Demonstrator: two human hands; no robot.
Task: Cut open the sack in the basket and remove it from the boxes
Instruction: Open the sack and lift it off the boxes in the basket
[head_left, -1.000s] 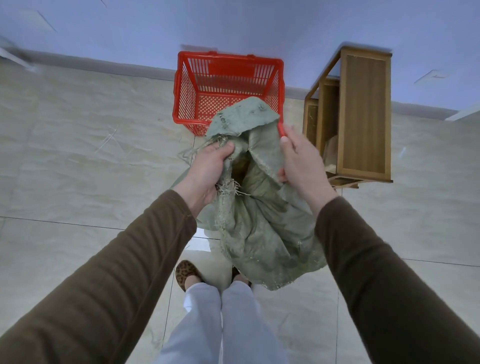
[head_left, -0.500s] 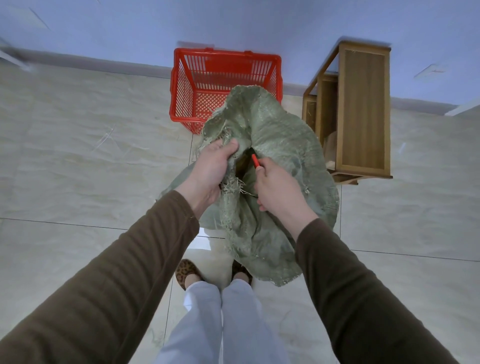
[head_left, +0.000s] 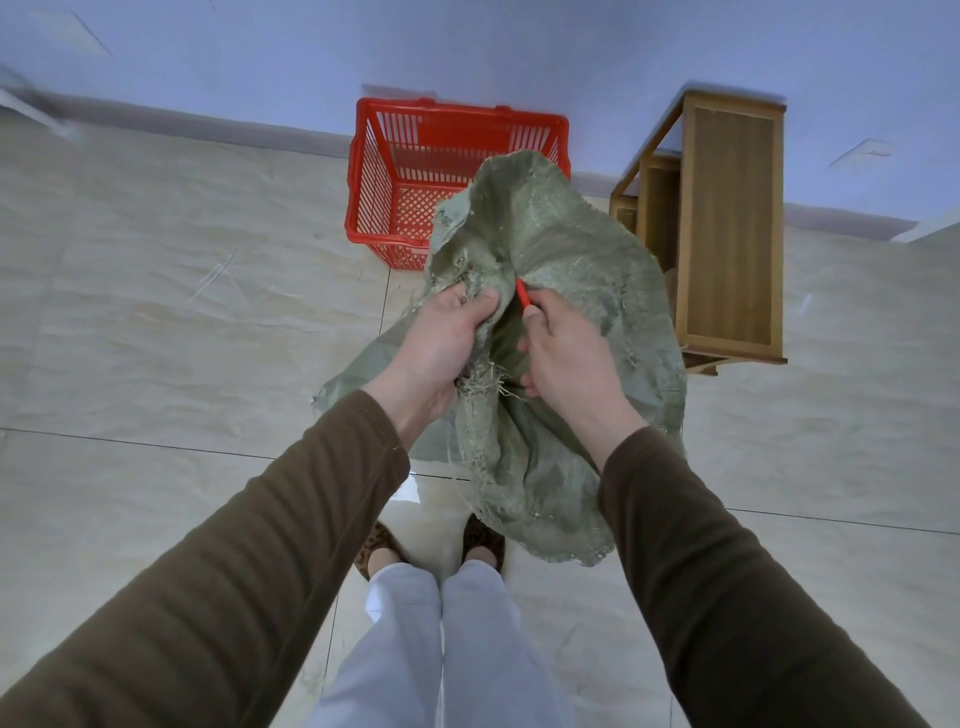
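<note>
— Gripping what? — Left hand (head_left: 441, 338) bunches the sack (head_left: 561, 270), held above the floor; right hand (head_left: 563, 348) pinches a red cutter (head_left: 522, 297). — Risk? — Blade slipping toward fingers.

Most of the red tool (head_left: 522, 300) inside the right hand (head_left: 569, 353); basket's (head_left: 374, 171) near corner behind the sack (head_left: 561, 260).

Sack (head_left: 561, 270) drapes over basket (head_left: 374, 171) near rim; shelf unit (head_left: 727, 228) close right, possibly touching sack.
</note>
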